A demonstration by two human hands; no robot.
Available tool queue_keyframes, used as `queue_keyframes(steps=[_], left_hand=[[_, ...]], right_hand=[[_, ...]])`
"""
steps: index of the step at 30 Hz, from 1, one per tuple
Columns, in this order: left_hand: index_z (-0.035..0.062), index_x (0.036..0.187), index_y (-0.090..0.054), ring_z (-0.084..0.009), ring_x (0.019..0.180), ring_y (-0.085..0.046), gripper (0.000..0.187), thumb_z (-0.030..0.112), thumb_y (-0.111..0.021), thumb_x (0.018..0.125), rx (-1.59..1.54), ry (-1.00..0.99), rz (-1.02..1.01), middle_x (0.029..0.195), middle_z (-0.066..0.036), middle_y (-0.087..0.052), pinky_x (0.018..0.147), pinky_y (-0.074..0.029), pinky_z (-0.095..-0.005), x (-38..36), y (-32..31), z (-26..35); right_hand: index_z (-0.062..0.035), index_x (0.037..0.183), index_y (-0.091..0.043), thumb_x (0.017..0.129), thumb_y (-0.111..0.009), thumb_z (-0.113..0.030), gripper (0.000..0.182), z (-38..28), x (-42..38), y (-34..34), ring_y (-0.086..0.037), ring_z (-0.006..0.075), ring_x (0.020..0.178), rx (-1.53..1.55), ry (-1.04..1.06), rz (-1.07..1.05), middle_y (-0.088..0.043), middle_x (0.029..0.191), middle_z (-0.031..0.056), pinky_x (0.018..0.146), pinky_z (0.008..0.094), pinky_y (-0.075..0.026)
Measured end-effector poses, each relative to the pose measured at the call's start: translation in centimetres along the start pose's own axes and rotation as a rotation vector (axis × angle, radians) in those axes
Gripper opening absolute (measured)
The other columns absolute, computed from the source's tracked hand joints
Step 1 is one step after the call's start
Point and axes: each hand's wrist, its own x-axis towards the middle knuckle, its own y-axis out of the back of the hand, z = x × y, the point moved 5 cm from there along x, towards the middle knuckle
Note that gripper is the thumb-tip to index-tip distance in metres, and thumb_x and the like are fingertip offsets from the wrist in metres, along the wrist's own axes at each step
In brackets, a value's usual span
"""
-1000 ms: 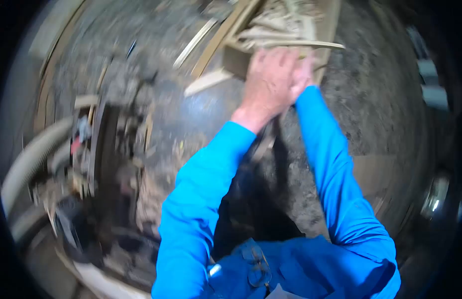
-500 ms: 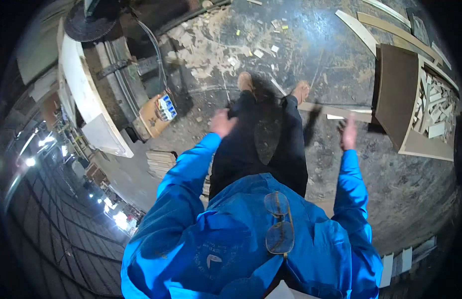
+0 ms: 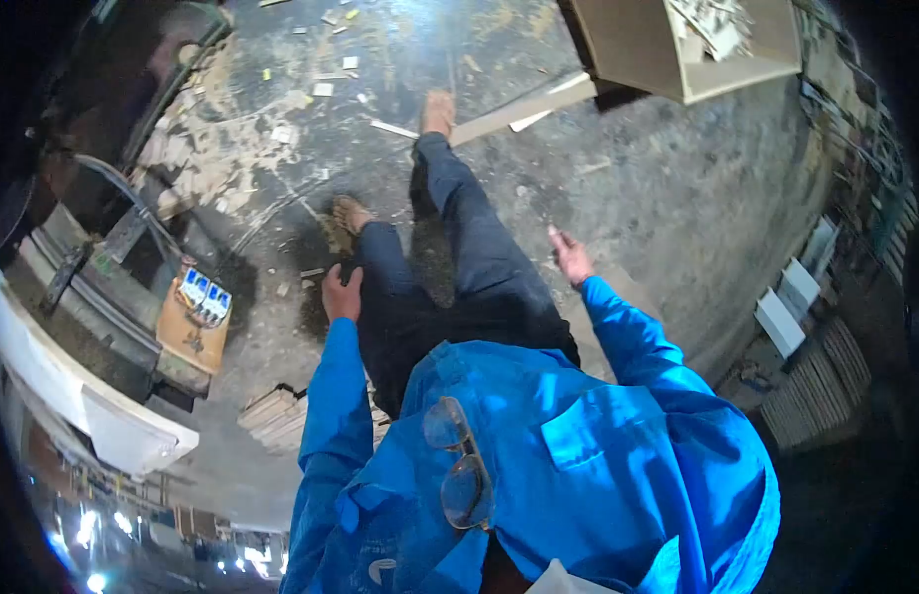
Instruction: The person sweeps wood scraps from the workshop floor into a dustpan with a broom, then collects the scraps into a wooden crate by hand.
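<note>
A person strides across a littered floor (image 3: 677,198), left hand (image 3: 342,293) loosely curled and empty beside the thigh, right hand (image 3: 572,256) spread, empty; the crate (image 3: 648,45) lies well ahead.

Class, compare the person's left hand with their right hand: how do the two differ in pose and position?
The left hand hangs close against the thigh, fingers curled; the right hand swings out clear of the leg, fingers extended. The left hand is nearer the orange switch box; the right hand is over bare floor. Both are empty and emerge from blue sleeves.
</note>
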Motion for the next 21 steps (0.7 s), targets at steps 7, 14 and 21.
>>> queue_keyframes(steps=[7,14,21], left_hand=[[-0.0015,0.144,-0.053,-0.0401,0.13,-0.054,0.07,0.043,-0.072,0.093,-0.043,0.0,-0.067,0.146,-0.024,-0.052,0.11,-0.046,-0.0494,-1.8,0.6,-7.6],[-0.0027,0.14,-0.056,-0.042,0.127,-0.057,0.072,0.041,-0.077,0.087,0.255,-0.027,0.072,0.138,-0.025,-0.059,0.108,-0.046,-0.0507,-1.4,0.9,-11.1],[-0.0001,0.134,-0.061,-0.0427,0.122,-0.06,0.071,0.049,-0.077,0.085,0.306,-0.029,0.061,0.129,-0.026,-0.064,0.107,-0.047,-0.0475,-2.1,-3.7,-3.1]], right_hand=[[0.0079,0.139,-0.057,0.098,-0.055,-0.06,0.079,7.1,-9.2,-6.2,-0.059,0.04,0.13,-0.348,0.116,-0.122,-0.062,0.136,0.0302,0.11,0.0415,-0.045],[0.0077,0.137,-0.058,0.097,-0.061,-0.059,0.078,-0.6,-4.5,-3.3,-0.062,0.0372,0.127,-0.145,0.219,0.079,-0.064,0.134,0.0287,0.108,0.0404,-0.047],[0.0065,0.13,-0.063,0.097,-0.068,-0.045,0.061,-4.8,-0.6,-2.1,-0.061,0.0359,0.125,0.007,0.448,0.006,-0.063,0.133,0.0265,0.108,0.0405,-0.046]])
